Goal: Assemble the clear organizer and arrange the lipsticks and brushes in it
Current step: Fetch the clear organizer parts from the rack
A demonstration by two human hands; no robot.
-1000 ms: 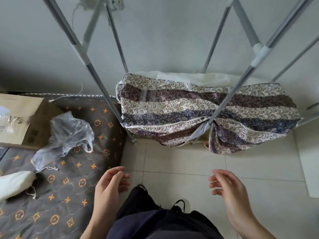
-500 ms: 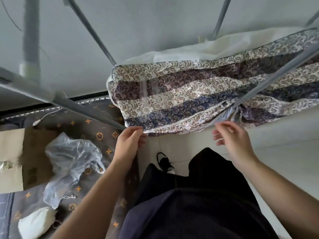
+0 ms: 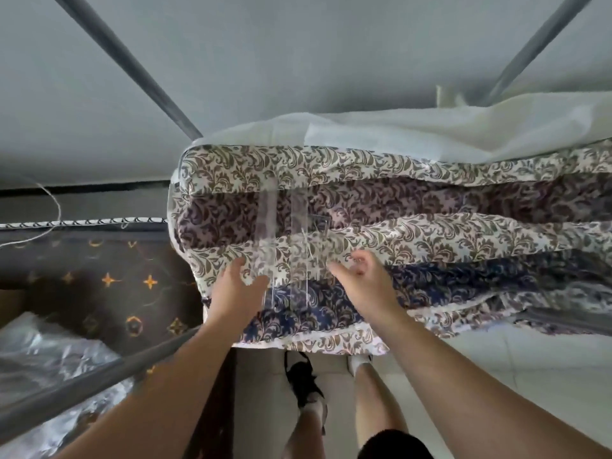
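The clear organizer (image 3: 293, 240) stands on a leaf-patterned fabric cover (image 3: 430, 233). It is see-through, with thin upright walls and dividers, so its edges are hard to trace. My left hand (image 3: 236, 289) reaches to its left side with fingers spread, and its fingertips lie at the near left wall. My right hand (image 3: 361, 283) is at the near right side, fingers loosely curled and apart. Neither hand visibly closes on the organizer. No lipsticks or brushes are in sight.
Grey metal frame poles (image 3: 132, 71) cross above and at lower left (image 3: 82, 389). A white cloth (image 3: 447, 130) lies behind the cover. At left are a brown patterned mat (image 3: 109, 286) and crumpled clear plastic (image 3: 36, 352). Below are the tiled floor (image 3: 530, 352) and my feet.
I have risen and leaned toward the covered surface. Both hands moved up from near my lap, past the cover's front edge, to either side of the clear organizer.
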